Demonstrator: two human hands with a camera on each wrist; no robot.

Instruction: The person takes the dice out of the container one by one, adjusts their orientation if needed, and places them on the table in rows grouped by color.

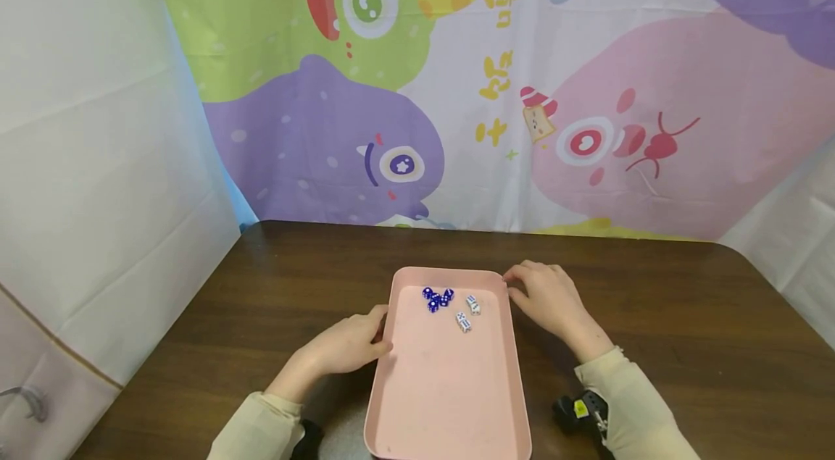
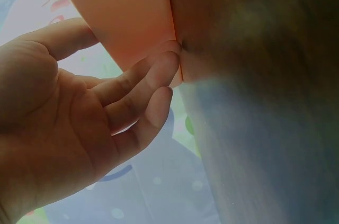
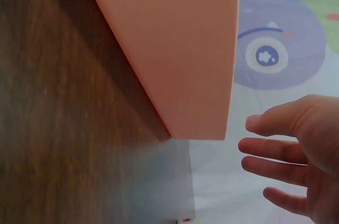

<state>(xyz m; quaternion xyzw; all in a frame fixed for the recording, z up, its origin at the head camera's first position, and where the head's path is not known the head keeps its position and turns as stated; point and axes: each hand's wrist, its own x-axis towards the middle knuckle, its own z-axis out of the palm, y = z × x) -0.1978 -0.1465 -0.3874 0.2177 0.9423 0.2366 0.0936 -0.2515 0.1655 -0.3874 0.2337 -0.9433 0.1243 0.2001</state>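
Observation:
A pink rectangular tray (image 1: 450, 387) lies lengthwise on the brown table. Near its far end are several dark blue dice (image 1: 433, 300), clustered together, and several white dice (image 1: 463, 322) to their right. My left hand (image 1: 350, 343) holds the tray's left side. In the left wrist view its thumb (image 2: 74, 38) is at the rim and its curled fingers (image 2: 161, 70) lie against the outer wall near the bottom edge. By the far right corner is my right hand (image 1: 546, 297), holding nothing. In the right wrist view its extended fingers (image 3: 275, 152) show a gap from the tray wall.
A black strapped device (image 1: 580, 411) sits at the right wrist, and part of another (image 1: 308, 440) shows at the left. Behind the table (image 1: 685, 329) hangs a cartoon-printed curtain (image 1: 483, 177). White cloth (image 1: 98, 119) hangs at the left side.

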